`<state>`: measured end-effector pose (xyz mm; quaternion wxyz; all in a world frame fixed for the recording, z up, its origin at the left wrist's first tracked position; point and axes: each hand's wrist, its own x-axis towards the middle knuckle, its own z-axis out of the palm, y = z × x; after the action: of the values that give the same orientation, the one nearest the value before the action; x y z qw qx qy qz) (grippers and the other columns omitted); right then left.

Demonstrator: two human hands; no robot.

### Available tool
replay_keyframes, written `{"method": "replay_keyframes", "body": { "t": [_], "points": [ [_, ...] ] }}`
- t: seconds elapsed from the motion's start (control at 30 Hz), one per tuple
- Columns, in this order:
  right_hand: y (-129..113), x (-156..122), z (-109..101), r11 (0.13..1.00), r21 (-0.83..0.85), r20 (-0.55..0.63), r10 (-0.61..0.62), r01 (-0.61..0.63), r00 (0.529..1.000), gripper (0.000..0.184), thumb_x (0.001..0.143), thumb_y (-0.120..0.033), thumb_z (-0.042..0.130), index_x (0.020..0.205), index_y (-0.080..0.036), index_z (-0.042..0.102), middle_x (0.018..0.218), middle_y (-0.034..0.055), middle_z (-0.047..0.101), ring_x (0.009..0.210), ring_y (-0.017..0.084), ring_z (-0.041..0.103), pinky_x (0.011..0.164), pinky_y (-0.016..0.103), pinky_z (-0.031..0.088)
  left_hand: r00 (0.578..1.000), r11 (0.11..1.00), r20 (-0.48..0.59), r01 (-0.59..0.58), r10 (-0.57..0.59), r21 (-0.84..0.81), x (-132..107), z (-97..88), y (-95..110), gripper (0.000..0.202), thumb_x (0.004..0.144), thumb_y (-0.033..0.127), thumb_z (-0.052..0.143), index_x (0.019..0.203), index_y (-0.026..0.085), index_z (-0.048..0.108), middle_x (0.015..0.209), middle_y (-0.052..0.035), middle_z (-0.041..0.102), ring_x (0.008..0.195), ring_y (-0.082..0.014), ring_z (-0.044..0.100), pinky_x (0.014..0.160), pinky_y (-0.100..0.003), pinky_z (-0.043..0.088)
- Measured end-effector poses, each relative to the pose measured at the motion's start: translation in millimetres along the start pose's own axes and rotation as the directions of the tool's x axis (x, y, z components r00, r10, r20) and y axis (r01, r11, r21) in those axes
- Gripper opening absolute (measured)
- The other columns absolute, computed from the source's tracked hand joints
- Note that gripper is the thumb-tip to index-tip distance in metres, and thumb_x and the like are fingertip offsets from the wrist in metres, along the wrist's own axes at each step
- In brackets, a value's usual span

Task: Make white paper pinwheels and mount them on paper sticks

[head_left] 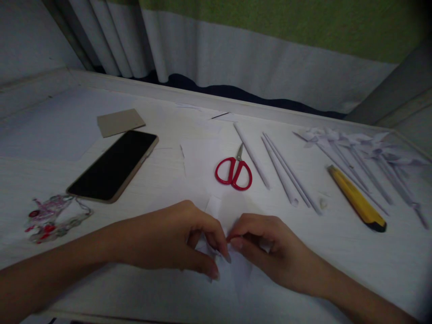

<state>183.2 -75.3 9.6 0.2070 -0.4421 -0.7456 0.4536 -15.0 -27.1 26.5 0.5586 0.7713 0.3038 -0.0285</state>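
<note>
A folded piece of white paper (242,270) lies near the table's front, between my two hands. My left hand (168,238) is closed, thumb and fingertips pinching the paper from the left side. From the right, my right hand (280,252) pinches the paper between thumb and index finger, close to the left fingertips. The folds under my fingers are partly hidden. Just beyond the hands lie red-handled scissors (233,173), blades pointing away. A flat white sheet (200,157) sits to their left.
Rolled paper sticks (251,155) lie right of the scissors. A yellow utility knife (356,198) rests before several paper pinwheels (364,144). Leftward are a phone (114,166), a beige card (120,122) and a beaded trinket (56,218). A curtain (236,49) hangs behind the table's raised edge.
</note>
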Motion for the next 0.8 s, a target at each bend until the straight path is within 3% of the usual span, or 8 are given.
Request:
{"method": "replay_keyframes", "body": {
  "t": [0.17, 0.4, 0.57, 0.8],
  "points": [
    [-3.8, -1.9, -4.7, 0.999, 0.029, -0.006, -0.031, 0.031, 1.000, 0.024, 0.074, -0.003, 0.042, 0.086, -0.017, 0.058, 0.078, 0.0013, 0.058, 0.071, 0.012, 0.054, 0.065, 0.024, 0.042, 1.000, 0.997, -0.004, 0.010, -0.010, -0.079, 1.2, -1.0, 0.7, 0.024, 0.063, 0.032, 0.066, 0.083, 0.021, 0.060, 0.052, 0.0087, 0.048, 0.043, -0.0034, 0.039, 0.037, -0.011, 0.026],
    [-4.9, -2.1, -7.3, 0.998, 0.070, 0.004, 0.005, -0.005, 1.000, 0.026, 0.075, -0.005, 0.041, 0.090, -0.018, 0.058, 0.080, 0.0020, 0.059, 0.074, 0.013, 0.054, 0.068, 0.027, 0.042, 0.999, 0.996, 0.015, 0.045, -0.044, -0.074, 0.4, -0.4, -1.0, 0.027, 0.063, 0.037, 0.065, 0.085, 0.022, 0.062, 0.049, 0.0076, 0.045, 0.045, -0.0056, 0.043, 0.040, -0.013, 0.029],
    [-0.8, -2.8, -10.2, 0.975, 0.215, 0.013, 0.053, -0.055, 0.998, 0.031, 0.079, -0.007, 0.034, 0.087, -0.017, 0.062, 0.076, 0.0019, 0.058, 0.062, 0.010, 0.050, 0.054, 0.021, 0.040, 0.999, 0.994, 0.032, 0.043, -0.040, -0.101, 1.7, -0.1, -0.9, 0.025, 0.064, 0.037, 0.065, 0.084, 0.021, 0.063, 0.049, 0.0071, 0.045, 0.046, -0.0052, 0.042, 0.040, -0.013, 0.029],
    [2.5, 1.6, -9.6, 0.929, 0.334, 0.092, 0.135, -0.158, 0.987, 0.024, 0.075, -0.005, 0.043, 0.086, -0.015, 0.061, 0.072, 0.0002, 0.054, 0.053, 0.006, 0.043, 0.046, 0.018, 0.034, 0.999, 0.993, 0.027, 0.037, -0.034, -0.112, 1.1, -1.0, -0.2, 0.025, 0.064, 0.038, 0.064, 0.083, 0.021, 0.064, 0.051, 0.0064, 0.046, 0.047, -0.0052, 0.042, 0.041, -0.013, 0.029]
  ]
}}
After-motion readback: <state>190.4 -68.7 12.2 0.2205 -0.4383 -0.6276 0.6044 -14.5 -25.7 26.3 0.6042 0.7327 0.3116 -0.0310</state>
